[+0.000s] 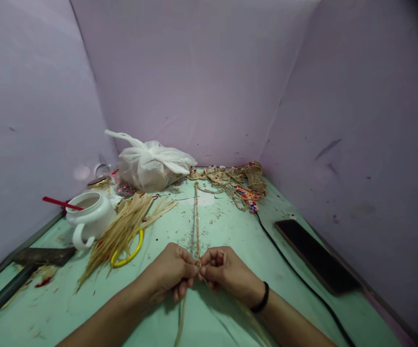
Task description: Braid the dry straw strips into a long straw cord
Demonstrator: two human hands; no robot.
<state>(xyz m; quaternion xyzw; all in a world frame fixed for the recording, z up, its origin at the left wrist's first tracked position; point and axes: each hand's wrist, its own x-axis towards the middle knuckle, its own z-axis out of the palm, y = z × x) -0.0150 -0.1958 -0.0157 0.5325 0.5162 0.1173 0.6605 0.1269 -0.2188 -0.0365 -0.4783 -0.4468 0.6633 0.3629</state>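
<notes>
left hand (pixel 174 270) and right hand (pixel 226 270) pinch a straw braid (pixel 196 217) over the counter (pixel 237 231); it looks plaited from twelve o'clock down to them, while loose strands (pixel 182 318) toward six o'clock are unplaited.

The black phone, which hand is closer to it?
Right. The right hand is to the left of the phone; the left hand is farther left, beyond the right hand.

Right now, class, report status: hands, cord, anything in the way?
Left hand and right hand pinching fibre cord. Cord runs straight ahead, loose strands trailing nearer. Straw-like bundle left, phone right, both apart from cord.
</notes>
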